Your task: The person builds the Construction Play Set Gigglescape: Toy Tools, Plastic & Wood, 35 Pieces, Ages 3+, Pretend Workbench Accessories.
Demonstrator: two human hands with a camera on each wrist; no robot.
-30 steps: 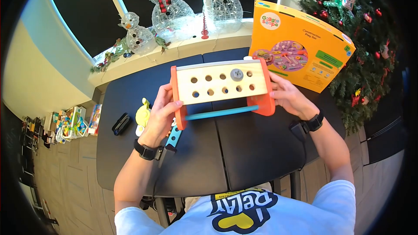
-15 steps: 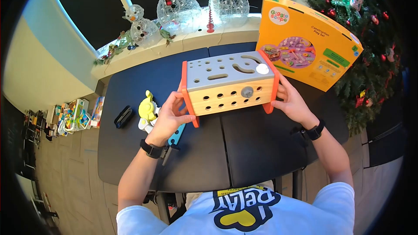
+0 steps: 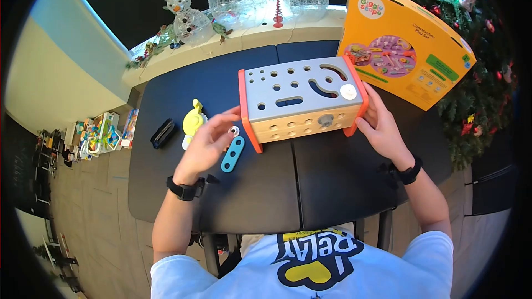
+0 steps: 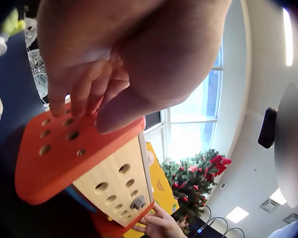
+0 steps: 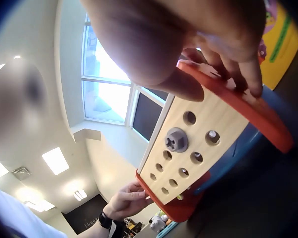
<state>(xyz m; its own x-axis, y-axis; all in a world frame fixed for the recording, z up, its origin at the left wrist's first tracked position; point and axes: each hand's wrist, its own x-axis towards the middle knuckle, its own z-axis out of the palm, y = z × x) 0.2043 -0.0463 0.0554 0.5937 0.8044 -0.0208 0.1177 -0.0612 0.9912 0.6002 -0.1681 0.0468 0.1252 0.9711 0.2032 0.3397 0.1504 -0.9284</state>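
A toy workbench (image 3: 305, 91) with a grey slotted top, pale wooden sides and red end panels stands on the black table. A grey bolt (image 3: 325, 120) sits in a front hole, and a white round piece (image 3: 348, 92) is on the top's right corner. My right hand (image 3: 382, 127) holds the right end panel, thumb at its front edge and fingers along the outside. Beside the left end panel (image 4: 79, 153), my left hand (image 3: 205, 144) has loosely bent fingers, their tips right at the panel. Partly behind that hand lie a blue holed strip (image 3: 233, 154) and a white ring (image 3: 235, 130).
Yellow and white toy pieces (image 3: 193, 122) and a black case (image 3: 163, 133) lie on the table's left. An orange play set box (image 3: 404, 44) stands at the back right, before a decorated tree (image 3: 476, 99). Snowman figures (image 3: 191, 19) line the window ledge.
The workbench has been tilted down from showing its front and underside to standing with its top facing up. My left hand has loosened and drawn slightly left; the right hand stays on its panel.
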